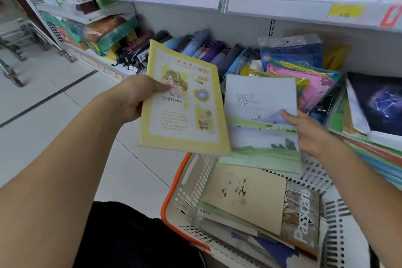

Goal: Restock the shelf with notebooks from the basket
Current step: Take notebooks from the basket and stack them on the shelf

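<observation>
My left hand grips a yellow notebook with a cartoon girl on its cover by its left edge, thumb on top. My right hand holds a notebook with a green landscape cover by its right edge. Both notebooks are in the air above the white basket with an orange rim. Several more notebooks lie stacked in the basket, a tan one on top and one printed "Passcare" beside it. The shelf at the right carries piled notebooks, among them a dark constellation cover.
Folded umbrellas and coloured plastic pouches fill the lower shelf behind the notebooks. An upper shelf with a yellow price tag overhangs it. Tiled floor lies to the left, with a metal trolley at the far left.
</observation>
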Tool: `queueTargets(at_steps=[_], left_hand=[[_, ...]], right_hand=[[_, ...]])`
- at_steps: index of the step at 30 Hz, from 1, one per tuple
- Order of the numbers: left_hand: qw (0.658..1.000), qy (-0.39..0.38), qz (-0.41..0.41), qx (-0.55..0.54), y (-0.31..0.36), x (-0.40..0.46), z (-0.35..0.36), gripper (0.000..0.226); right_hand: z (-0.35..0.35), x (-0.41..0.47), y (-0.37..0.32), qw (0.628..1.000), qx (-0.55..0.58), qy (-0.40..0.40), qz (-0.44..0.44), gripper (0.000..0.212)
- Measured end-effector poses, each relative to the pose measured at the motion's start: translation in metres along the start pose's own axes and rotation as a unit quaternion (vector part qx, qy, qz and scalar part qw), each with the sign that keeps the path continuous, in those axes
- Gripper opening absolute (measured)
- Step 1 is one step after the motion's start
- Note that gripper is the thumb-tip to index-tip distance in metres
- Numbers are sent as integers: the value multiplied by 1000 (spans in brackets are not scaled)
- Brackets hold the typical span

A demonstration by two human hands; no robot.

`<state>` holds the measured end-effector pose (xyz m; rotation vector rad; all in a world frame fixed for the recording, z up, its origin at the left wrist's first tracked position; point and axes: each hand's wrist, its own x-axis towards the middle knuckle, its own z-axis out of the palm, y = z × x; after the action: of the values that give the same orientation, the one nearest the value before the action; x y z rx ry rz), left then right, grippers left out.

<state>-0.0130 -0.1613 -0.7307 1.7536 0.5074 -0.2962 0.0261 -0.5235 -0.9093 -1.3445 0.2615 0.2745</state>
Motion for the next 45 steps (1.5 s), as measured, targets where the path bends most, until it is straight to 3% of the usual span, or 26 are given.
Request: queueTargets(at_steps=[5, 8, 14, 27, 29, 35, 38, 40, 42, 45], left_hand=[[990, -99, 17, -102, 2, -9, 5, 31], [987, -141, 26, -76, 0, -5, 17, 38], [996, -59, 3, 67, -10, 8, 22, 33], [994, -90, 19, -54, -6, 7, 28, 20], [996, -71, 33, -49, -3, 6, 27, 19], [991, 103, 67, -51, -4, 10, 8, 27], [992, 61, 39, -100, -4, 7, 5, 27], [996, 0, 34, -77, -2, 3, 9, 26], [998, -13, 58, -38, -1, 0, 15, 23], [975, 139, 174, 18, 1, 4, 13, 16]], right_hand=[[12, -7, 7, 1000, 20, 1, 19, 33], [36, -16, 2, 996, 75, -35, 21, 41], [58, -22, -32, 996, 83, -42, 5, 44], [85, -47, -62, 984, 163, -71, -7, 37], [83, -48, -66, 987, 151, -56, -19, 35], [56, -44, -90, 989, 123, -11, -87, 21], [55, -44, -89, 990, 118, -5, -82, 20], [62, -47, -82, 992, 116, -18, -51, 27], [69, -51, -78, 994, 102, -29, -39, 32], [70, -55, -90, 992, 19, 1, -124, 24]])
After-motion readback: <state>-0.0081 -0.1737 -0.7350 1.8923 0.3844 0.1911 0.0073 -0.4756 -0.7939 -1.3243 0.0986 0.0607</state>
